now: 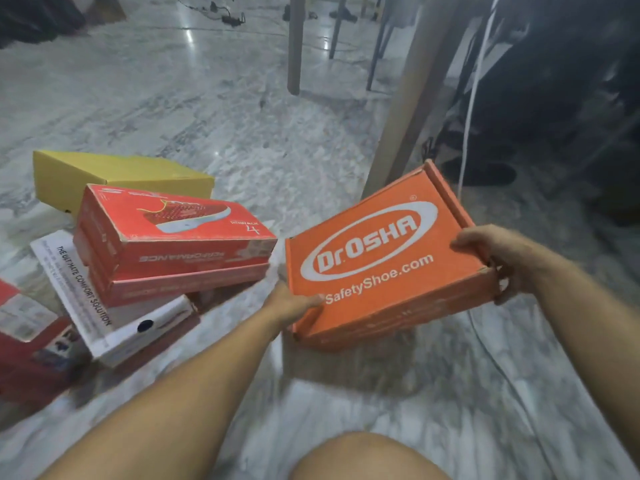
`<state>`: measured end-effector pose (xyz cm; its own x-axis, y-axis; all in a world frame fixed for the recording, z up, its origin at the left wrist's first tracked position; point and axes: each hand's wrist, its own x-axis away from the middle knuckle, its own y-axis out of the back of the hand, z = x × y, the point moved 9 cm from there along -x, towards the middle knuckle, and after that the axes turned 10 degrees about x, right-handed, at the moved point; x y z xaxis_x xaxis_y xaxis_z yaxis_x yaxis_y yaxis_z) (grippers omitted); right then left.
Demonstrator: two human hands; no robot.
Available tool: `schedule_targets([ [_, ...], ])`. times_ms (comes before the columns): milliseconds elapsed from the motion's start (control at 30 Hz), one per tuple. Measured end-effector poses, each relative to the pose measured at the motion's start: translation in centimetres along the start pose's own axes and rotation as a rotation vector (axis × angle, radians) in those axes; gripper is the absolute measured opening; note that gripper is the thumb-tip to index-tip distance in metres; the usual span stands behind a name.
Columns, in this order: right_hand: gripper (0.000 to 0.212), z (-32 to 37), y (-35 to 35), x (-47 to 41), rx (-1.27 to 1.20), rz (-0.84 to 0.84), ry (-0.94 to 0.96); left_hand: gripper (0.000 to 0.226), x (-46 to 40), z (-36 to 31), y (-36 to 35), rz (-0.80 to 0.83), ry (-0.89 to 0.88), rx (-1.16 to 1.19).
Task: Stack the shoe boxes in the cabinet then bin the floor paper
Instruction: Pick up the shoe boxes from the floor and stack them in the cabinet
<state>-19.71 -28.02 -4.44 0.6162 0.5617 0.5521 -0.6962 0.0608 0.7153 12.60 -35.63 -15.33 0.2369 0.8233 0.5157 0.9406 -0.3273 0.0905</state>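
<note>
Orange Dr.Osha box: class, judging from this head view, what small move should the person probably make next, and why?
Probably carry the orange Dr.Osha box toward the cabinet. The left hand and right hand grip opposite ends, and it appears lifted off the marble floor, while the red shoe box and yellow box wait.

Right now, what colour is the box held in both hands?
Orange box with white lettering, head view.

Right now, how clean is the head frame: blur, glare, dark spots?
Head view: motion blur smears the lower left, the white box and dark red box; the orange box print stays legible; ceiling-light glare streaks the marble floor; right side under the furniture is murky; wide-angle bends the edges.
</note>
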Motion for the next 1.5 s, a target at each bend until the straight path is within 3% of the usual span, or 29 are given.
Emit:
schedule_targets([
  [133,0.019,-1.7,-1.4,-0.1,-0.100,0.019,0.062,0.053,0.3,2.2,-0.1,0.032,0.047,0.102],
  [267,0.019,-1.3,-1.8,0.1,-0.234,0.010,0.157,0.055,1.6,1.2,0.5,0.025,-0.025,0.105],
  [367,0.016,0.3,-1.0,1.5,-0.161,-0.025,0.287,0.052,3.2,-0.7,0.9,0.054,-0.094,0.099],
  [433,0.034,1.3,-0.6,2.4,-0.112,-0.019,0.354,0.047,4.4,-1.9,1.6,0.042,-0.117,0.099],
  [533,0.076,2.0,-0.2,3.8,-0.094,-0.009,0.405,0.050,6.1,-3.4,3.0,0.008,-0.142,0.077],
  [633,0.089,2.5,0.3,5.8,-0.077,0.010,0.441,0.047,7.7,-4.7,4.5,-0.013,-0.163,0.123],
  [800,0.085,3.7,2.3,10.0,-0.072,-0.007,0.525,0.049,11.0,-7.9,6.5,-0.010,-0.233,0.165],
  [900,0.089,4.9,3.7,13.3,-0.082,-0.009,0.589,0.038,13.8,-10.5,8.0,-0.031,-0.294,0.169],
  [1033,0.085,7.0,5.3,17.8,-0.094,-0.024,0.689,0.047,18.1,-13.4,10.4,-0.051,-0.341,0.182],
  [1300,0.057,13.5,3.9,27.1,-0.108,0.059,0.888,0.041,28.4,-16.5,19.6,-0.267,-0.412,0.042],
  [1433,0.074,17.2,1.9,30.1,-0.042,0.109,0.944,0.038,32.6,-16.9,24.1,-0.353,-0.443,0.022],
  [1500,0.065,19.0,0.7,31.1,-0.045,0.144,0.974,0.043,34.1,-16.8,26.0,-0.402,-0.442,0.013],
])
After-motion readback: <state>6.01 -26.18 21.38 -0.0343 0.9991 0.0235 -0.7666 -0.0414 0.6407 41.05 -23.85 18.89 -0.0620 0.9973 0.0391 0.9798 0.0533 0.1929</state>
